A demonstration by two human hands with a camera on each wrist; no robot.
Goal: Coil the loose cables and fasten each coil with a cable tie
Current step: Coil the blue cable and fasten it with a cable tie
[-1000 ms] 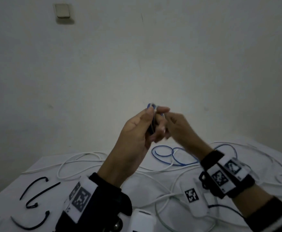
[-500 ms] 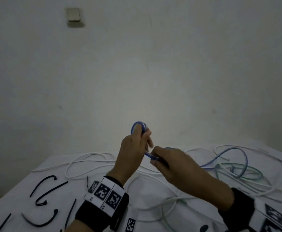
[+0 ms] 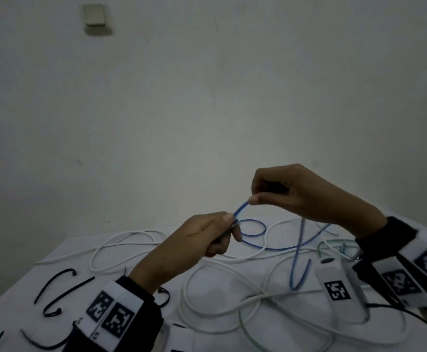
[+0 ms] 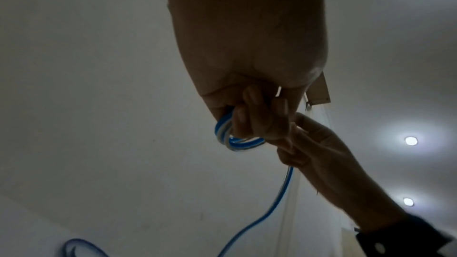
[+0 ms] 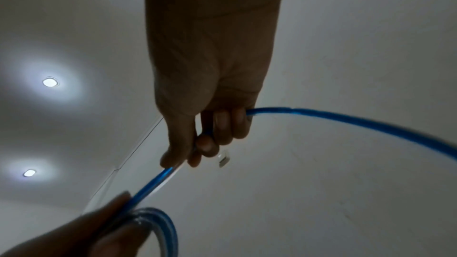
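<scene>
Blue cable (image 3: pixel 243 208) is running between your hands above the tabletop (image 3: pixel 220 283), its tail trailing among white cables (image 3: pixel 121 243). It appears light and springy; keep gripping at the loops. Your left hand (image 3: pixel 202 240) is clamping the small coil; your right hand (image 3: pixel 291 194) is pinching the strand.

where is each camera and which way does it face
Head: worn up top, looking forward and down at both forearms over the table.
Left wrist: looks up along the left hand gripping the blue cable coil.
Right wrist: looks up along the right hand pinching the cable.
Wrist views share the ceiling lights.
</scene>
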